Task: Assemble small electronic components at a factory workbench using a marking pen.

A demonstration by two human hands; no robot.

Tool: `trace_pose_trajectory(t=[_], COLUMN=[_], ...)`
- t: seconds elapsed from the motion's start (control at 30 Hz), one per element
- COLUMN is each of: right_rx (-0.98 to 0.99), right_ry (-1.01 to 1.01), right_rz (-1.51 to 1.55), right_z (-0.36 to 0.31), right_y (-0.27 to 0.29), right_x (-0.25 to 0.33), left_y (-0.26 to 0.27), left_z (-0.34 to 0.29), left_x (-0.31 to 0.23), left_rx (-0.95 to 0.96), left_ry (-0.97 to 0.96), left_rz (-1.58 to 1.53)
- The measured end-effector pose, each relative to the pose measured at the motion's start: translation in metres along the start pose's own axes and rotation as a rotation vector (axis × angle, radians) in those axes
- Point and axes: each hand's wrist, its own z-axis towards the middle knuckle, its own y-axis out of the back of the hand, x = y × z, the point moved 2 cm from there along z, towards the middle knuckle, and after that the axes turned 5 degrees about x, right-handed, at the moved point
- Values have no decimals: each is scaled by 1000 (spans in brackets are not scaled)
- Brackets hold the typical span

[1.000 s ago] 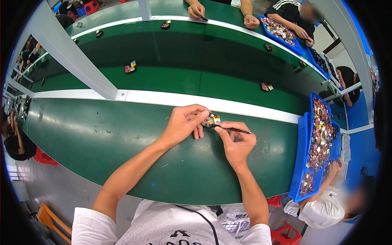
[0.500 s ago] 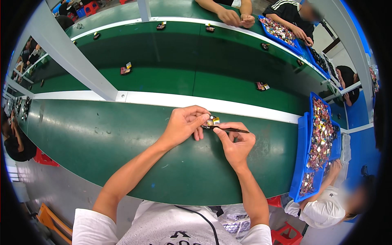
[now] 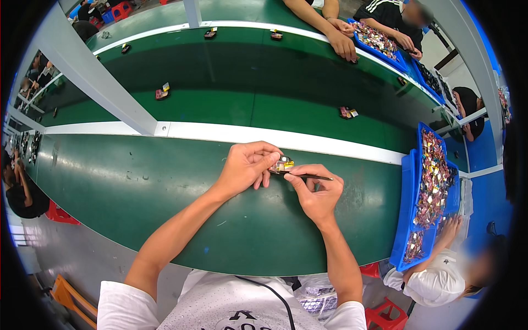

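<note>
Above the green workbench, my left hand point(image 3: 248, 168) is closed, pinching a small electronic part point(image 3: 283, 164) between thumb and fingers. This part is dark, with a pale piece and a yellow patch; the fingers cover its left side. My right hand point(image 3: 319, 193) is closed round slim black tweezers point(image 3: 311, 176), held nearly level. Their tip meets the lower edge of the part, where the exact contact is too small to make out. The two hands are close together, just short of the white rail.
Blue trays point(image 3: 406, 214) heaped with small wired parts stand at the right. Beyond the white rail point(image 3: 231, 136), a green conveyor belt point(image 3: 220, 104) carries several spaced-out parts. A grey post point(image 3: 99, 71) rises at left. Other people work across the belt and at right.
Parts on the belt have shifted left. A co-worker's hand across the belt has reached right, onto a part there. My tweezers have moved slightly; both my hands stay nearly in place.
</note>
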Motion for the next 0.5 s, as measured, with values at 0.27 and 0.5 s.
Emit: trace_pose_trajectory(t=[0.27,0.5], right_rx=[-18,14], right_ry=[-22,53], right_rz=[-19,-57], right_z=[0,0], right_y=[0,-2], right_x=[2,0], left_y=[0,-1], left_z=[1,0], left_x=[3,1], left_rx=[-45,-45], left_ry=[-1,12], left_rz=[6,11])
